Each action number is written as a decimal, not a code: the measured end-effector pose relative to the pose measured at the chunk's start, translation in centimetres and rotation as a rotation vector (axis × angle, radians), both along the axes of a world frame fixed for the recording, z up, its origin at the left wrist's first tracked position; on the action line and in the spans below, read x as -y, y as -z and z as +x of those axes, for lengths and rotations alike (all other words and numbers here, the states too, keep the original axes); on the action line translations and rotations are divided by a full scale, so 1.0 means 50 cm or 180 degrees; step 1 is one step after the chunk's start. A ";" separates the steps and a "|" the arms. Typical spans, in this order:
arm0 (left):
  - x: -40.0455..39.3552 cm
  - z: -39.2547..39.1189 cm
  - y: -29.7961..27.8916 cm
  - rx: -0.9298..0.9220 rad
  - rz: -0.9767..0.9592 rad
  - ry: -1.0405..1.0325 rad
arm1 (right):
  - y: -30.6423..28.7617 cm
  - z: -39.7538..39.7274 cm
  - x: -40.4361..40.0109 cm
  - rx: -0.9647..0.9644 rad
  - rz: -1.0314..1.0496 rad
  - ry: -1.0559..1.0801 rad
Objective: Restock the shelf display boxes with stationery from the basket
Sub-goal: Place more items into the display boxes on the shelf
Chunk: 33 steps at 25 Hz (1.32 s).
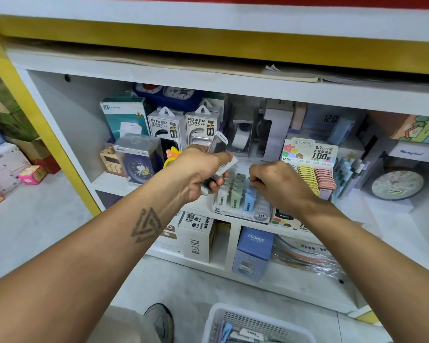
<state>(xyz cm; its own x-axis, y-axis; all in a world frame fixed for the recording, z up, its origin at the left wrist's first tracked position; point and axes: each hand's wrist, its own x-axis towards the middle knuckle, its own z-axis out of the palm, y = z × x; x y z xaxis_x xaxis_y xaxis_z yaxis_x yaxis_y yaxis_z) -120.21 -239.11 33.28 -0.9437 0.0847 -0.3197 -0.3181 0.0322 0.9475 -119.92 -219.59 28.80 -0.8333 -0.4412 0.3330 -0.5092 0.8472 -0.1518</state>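
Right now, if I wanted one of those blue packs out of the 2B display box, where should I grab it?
Probably pinch a blue pack by its top edge, coming from above. The packs stand upright in tight rows inside the display box, so only their tops are free; the right hand is already there.

Shelf unit [60,115] white, frame edge [32,125] yellow. Lead cases in display box [243,196]: white, pale green, light blue rows. Neighbouring box [316,179]: yellow and pink rows. Basket [214,320] white mesh. Power bank packs [167,127] white, black lettering. Alarm clock [138,169] dark blue.
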 end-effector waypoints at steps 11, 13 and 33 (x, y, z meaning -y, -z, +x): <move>-0.003 0.009 -0.008 0.0049 0.0043 0.0066 | -0.013 0.009 0.003 0.0378 0.0621 0.0217; -0.010 0.015 -0.012 0.0083 0.0101 0.0155 | -0.025 0.011 0.002 0.0522 -0.0087 0.0290; -0.147 0.043 -0.044 0.0294 0.0441 0.0885 | -0.087 0.078 -0.129 -0.0394 -0.0318 0.0047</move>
